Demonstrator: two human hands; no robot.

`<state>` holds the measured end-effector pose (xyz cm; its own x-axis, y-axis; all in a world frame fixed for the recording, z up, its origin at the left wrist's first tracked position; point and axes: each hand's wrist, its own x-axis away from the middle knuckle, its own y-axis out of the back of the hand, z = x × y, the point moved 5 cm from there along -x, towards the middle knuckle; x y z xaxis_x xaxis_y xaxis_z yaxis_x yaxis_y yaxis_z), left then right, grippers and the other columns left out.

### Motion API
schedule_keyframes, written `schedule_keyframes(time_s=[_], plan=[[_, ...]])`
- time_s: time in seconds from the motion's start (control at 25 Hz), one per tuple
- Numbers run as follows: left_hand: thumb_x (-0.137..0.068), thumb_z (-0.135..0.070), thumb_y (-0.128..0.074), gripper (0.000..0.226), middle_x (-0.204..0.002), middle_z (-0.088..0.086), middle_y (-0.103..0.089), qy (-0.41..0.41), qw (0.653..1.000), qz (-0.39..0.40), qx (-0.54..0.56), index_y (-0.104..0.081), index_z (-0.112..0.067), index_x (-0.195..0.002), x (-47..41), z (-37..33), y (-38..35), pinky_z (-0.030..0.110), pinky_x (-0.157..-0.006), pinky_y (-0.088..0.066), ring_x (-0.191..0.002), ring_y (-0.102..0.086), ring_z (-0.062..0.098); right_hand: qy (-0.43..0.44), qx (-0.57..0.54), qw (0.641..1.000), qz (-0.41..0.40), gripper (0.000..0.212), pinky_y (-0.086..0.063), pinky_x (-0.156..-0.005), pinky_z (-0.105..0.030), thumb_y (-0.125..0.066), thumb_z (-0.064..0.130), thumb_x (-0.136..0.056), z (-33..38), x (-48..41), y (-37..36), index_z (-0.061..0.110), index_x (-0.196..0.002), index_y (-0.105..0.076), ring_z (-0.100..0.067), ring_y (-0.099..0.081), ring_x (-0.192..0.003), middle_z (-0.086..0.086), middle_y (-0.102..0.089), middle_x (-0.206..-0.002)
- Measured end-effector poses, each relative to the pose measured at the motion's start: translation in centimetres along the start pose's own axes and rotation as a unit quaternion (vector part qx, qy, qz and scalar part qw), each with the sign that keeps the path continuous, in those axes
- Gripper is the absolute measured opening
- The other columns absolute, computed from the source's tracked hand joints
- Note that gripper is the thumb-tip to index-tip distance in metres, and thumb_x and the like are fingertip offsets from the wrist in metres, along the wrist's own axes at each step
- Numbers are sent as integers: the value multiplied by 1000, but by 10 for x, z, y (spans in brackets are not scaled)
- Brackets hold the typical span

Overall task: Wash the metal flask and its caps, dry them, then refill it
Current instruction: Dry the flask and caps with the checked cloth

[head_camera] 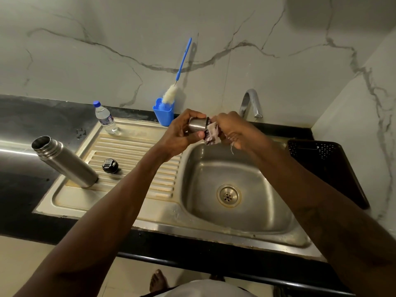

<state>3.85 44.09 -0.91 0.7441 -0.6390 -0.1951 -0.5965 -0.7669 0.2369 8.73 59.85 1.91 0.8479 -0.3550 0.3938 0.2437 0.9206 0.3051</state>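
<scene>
Above the sink basin, my left hand grips a steel cup-shaped cap with a black rim, held on its side. My right hand holds a patterned cloth bunched against the cap's open end. The steel flask stands uncapped on the left of the draining board, mouth open. A black inner cap lies on the ribs just right of the flask.
A small plastic water bottle with a blue lid stands at the back of the draining board. A blue holder with a long-handled bottle brush leans on the marble wall. The tap curves over the basin; a black perforated tray sits right.
</scene>
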Motion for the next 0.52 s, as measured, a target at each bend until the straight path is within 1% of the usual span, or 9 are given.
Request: schedule_keyframes(time_s=[0.08,0.12,0.16,0.2,0.24,0.28,0.36,0.44,0.52], plan=[[-86,-6,-82,48,-122,12,-66,13,1000,-5,-1,-58,-12,-128,0,0,13,39,-91,-59,-107,-68,26,-44,-133,989,45,15,-42,-46,-24,-53,15,-89,-3,3,-3,5,-83,-62,-19,-56,-48,-13,-60,-73],[-84,-1,-82,49,-122,10,-66,28,999,-22,14,-59,-13,-125,0,3,21,40,-92,-59,-108,-68,26,-48,-181,981,49,12,-31,-38,-19,-50,12,-87,-4,1,-1,9,-76,-56,-14,-46,-39,-10,-53,-67],[-82,3,-82,50,-124,10,-66,46,997,-49,41,-58,-13,-123,3,9,28,44,-94,-59,-108,-68,26,-46,-220,974,44,13,-23,-35,-14,-49,11,-84,-2,0,4,13,-72,-49,-11,-38,-34,-8,-48,-65],[-81,6,-81,52,-126,12,-64,67,991,-86,83,-55,-13,-122,8,16,34,50,-98,-57,-108,-67,27,-47,-247,967,34,13,-21,-36,-13,-49,15,-84,-1,-2,10,15,-71,-47,-10,-37,-34,-7,-50,-64],[-81,8,-78,53,-129,15,-63,83,979,-121,139,-52,-14,-123,14,23,38,58,-103,-54,-109,-67,28,-48,-263,963,18,15,-25,-37,-13,-54,23,-85,-1,-4,17,15,-73,-51,-11,-42,-36,-6,-55,-64],[-85,8,-73,54,-134,17,-61,92,964,-143,204,-49,-16,-127,19,29,39,63,-107,-49,-112,-67,30,-43,-266,963,2,23,-35,-39,-16,-62,35,-86,-4,-5,23,14,-78,-59,-13,-54,-43,-4,-64,-68],[-96,6,-61,52,-145,18,-57,102,930,-155,319,-45,-23,-137,24,28,31,62,-107,-50,-117,-67,36,-19,-237,971,-27,45,-56,-54,-28,-79,52,-78,-10,-6,28,12,-95,-70,-20,-72,-64,-4,-76,-80],[-104,-11,-57,40,-143,21,-58,146,881,-192,407,-50,-25,-142,19,22,17,59,-106,-52,-117,-68,43,32,-217,974,-49,47,-62,-67,-36,-86,42,-77,-15,-1,21,9,-104,-67,-22,-76,-72,-6,-78,-90],[-104,-27,-59,39,-134,27,-63,213,828,-239,460,-53,-19,-142,14,18,5,58,-106,-52,-115,-70,43,103,-161,980,-63,48,-63,-76,-39,-83,30,-79,-13,9,6,12,-114,-55,-24,-75,-88,-5,-74,-103]])
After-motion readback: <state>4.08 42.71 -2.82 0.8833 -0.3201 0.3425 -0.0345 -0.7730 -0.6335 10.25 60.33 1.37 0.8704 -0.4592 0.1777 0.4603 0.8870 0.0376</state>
